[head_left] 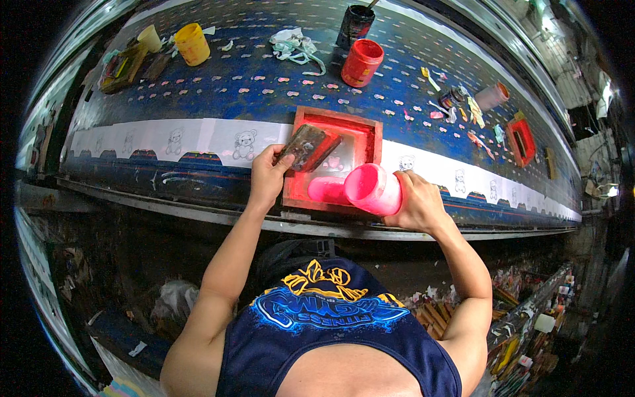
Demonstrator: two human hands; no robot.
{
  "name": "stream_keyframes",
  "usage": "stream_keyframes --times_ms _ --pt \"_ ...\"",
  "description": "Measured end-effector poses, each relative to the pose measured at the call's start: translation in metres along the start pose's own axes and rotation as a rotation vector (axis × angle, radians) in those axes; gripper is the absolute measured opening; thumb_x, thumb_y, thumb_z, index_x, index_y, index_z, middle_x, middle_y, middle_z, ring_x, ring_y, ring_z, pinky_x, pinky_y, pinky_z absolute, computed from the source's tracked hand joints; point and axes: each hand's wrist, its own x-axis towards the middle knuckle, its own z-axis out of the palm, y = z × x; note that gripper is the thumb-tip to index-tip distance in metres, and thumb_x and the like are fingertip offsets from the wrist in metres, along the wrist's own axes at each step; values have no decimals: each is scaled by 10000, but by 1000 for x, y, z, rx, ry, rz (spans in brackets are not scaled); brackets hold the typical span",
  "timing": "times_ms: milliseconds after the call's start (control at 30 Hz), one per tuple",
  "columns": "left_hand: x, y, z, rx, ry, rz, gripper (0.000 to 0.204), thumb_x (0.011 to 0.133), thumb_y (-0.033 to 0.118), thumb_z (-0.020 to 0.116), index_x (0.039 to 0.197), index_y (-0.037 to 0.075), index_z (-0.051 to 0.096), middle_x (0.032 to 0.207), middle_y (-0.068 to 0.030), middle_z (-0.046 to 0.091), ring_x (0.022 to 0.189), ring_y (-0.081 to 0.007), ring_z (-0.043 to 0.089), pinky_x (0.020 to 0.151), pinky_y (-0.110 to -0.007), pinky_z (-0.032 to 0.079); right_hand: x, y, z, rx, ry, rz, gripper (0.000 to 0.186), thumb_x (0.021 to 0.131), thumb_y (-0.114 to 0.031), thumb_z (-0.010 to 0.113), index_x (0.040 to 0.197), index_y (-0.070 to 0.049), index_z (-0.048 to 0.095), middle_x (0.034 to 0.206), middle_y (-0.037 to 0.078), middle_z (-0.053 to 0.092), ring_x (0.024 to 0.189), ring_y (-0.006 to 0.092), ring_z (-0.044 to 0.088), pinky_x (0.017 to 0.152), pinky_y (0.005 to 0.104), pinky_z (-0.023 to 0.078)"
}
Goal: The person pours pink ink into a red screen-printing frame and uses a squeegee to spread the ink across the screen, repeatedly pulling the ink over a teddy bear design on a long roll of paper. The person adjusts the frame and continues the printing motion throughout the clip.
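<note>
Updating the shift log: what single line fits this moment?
left hand: holds squeegee | right hand: tilts pink cup | over red screen frame

Left hand grips squeegee over red screen frame; right hand tilts pink cup.

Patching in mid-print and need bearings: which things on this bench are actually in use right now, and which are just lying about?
In use: squeegee in left hand; pink cup tipped in right hand; red screen frame; white fabric strip.

Lying about: yellow cup, red tub, black can, small red frame.
</note>
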Motion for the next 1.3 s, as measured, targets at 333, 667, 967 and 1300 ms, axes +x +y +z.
stream_keyframes --times_ms 333,667,967,1300 --pt "3 5 43 -423 -97 -59 201 1004 56 661 1178 -45 650 1083 -60 713 949 -122 645 889 -288 525 -16 -1 11 155 153 18 890 557 -380 896 1277 29 571 1116 226 669 1011 415 688 874 479 573" --pt "-3 15 56 -477 -222 -70 260 992 123 686 1180 -49 634 1057 -89 716 763 -206 738 709 -330 629 -20 -3 14 207 203 55 899 536 -369 903 1275 37 591 1105 227 681 1003 407 694 883 461 565" --pt "-10 17 49 -444 -217 -42 307 989 122 700 1243 -40 642 1133 -69 709 1010 -150 663 929 -309 531 -22 6 21 248 257 144 897 528 -329 914 1281 35 590 1145 224 683 1072 390 685 939 443 556" --pt "-28 16 18 -35 -100 -50 255 961 52 714 1195 -37 669 1078 -59 715 978 -121 649 912 -300 515 -32 11 27 430 393 152 904 555 -365 927 1299 20 588 1189 218 677 1098 374 682 959 442 555"
